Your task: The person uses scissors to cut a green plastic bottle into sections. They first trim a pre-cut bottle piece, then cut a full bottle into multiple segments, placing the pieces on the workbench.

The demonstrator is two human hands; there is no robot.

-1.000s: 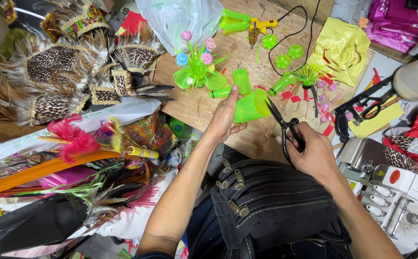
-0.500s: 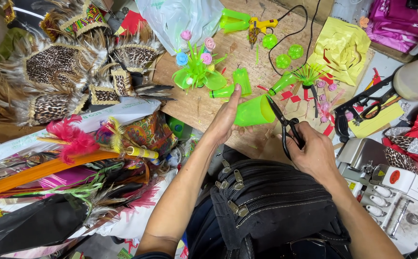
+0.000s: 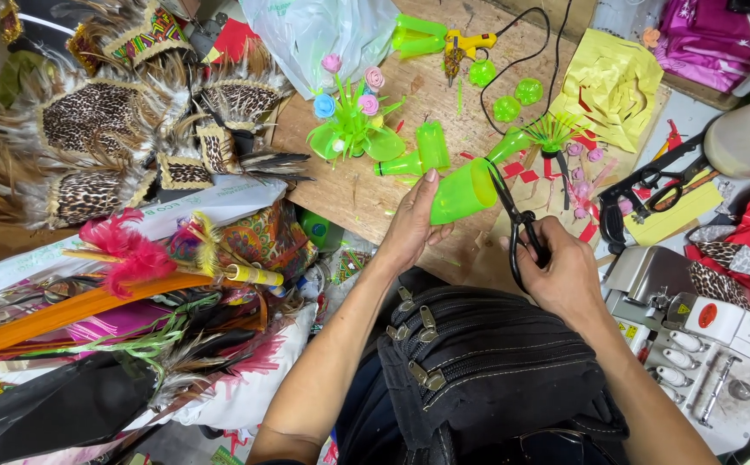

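At the bottom of the frame a black bag with zips [image 3: 478, 362] sits on the person's lap. Just above it, in the middle, the left hand [image 3: 414, 226] has its fingers closed around a bright green plastic bottle piece [image 3: 463, 191]. The right hand [image 3: 564, 271] has its fingers through the handles of black scissors [image 3: 513, 220] and grips them. The scissor blades are at the right edge of the green piece, so the cutting looks like it is just starting there. I cannot tell how deep the cut is.

A bit higher, on the brown wooden board [image 3: 349, 194], more cut green bottle parts [image 3: 422, 153] lie beside a finished-looking green plastic flower bunch with pink and blue buds [image 3: 353, 116]. So some pieces seem done, and several loose green bits are not yet joined to anything.

Near the top middle lies a yellow glue gun [image 3: 470, 40] with a black cord. At the upper right is crumpled yellow paper [image 3: 612, 82]. At the upper left are feather pieces with leopard spots [image 3: 91, 129].
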